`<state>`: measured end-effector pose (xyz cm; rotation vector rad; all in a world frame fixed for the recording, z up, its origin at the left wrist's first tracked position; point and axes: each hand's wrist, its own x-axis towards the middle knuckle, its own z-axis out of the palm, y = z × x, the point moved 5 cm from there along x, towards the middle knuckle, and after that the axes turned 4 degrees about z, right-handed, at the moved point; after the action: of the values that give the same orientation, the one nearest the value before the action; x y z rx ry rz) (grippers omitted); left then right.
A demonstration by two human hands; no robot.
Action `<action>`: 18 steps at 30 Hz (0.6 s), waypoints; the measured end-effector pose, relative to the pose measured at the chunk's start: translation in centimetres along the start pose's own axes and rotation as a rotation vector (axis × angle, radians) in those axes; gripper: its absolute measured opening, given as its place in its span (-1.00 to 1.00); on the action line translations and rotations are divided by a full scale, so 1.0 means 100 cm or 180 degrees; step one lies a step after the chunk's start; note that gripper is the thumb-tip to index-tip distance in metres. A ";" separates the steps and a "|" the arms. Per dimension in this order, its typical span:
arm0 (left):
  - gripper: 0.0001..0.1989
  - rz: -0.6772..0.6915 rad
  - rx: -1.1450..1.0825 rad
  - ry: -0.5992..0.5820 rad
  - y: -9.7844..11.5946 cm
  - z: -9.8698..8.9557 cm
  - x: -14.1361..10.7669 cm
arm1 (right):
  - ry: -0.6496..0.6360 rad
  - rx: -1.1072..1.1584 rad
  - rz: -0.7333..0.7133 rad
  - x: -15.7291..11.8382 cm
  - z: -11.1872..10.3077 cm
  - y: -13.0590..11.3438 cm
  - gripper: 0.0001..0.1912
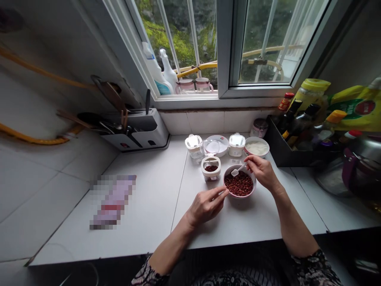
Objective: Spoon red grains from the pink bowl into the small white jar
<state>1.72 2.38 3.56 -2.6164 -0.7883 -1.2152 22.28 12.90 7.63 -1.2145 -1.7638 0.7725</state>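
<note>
A bowl (pixel 254 191) full of small dark red, peppercorn-like grains (pixel 239 185) stands on the white counter. At its left rim, the fingers of my left hand (pixel 205 204) are pinched together on the edge. My right hand (pixel 261 170) grips a small white spoon (pixel 237 171) by its handle. The spoon's scoop is over the far side of the grains and looks bare. Just left of the bowl sits a small clear jar with a cream rim (pixel 211 170), some of the same grains inside it.
Behind are two lidded jars (pixel 193 143) (pixel 237 143), a white dish (pixel 222 145) and a bowl of white granules (pixel 257 147). A black box of bottles (pixel 285 157) and a metal pot (pixel 335 178) stand right. Left are a utensil rack (pixel 149 135) and a blurred packet (pixel 114 202).
</note>
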 end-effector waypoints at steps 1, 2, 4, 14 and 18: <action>-0.67 -0.0004 -0.0002 0.0004 0.000 0.000 0.000 | -0.0031 -0.0087 -0.0044 -0.001 0.003 -0.002 -0.81; -0.68 -0.0006 -0.0003 0.0010 0.000 0.000 0.000 | -0.0053 -0.0160 -0.0093 -0.001 0.006 -0.004 -0.81; -0.69 0.0004 -0.0001 0.0022 0.001 0.000 0.000 | -0.0076 -0.0282 -0.0178 -0.003 0.012 -0.007 -0.80; -0.70 0.0015 0.0021 0.0010 0.001 0.001 0.000 | -0.0294 -0.0420 -0.0143 -0.007 0.027 -0.007 -0.79; -0.68 -0.0005 -0.0001 -0.0002 0.000 0.001 -0.001 | -0.0163 -0.0285 -0.0015 -0.005 0.019 -0.006 -0.80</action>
<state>1.76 2.37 3.41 -2.6169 -0.7908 -1.2149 20.49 12.21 7.11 -1.2589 -1.8596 0.7344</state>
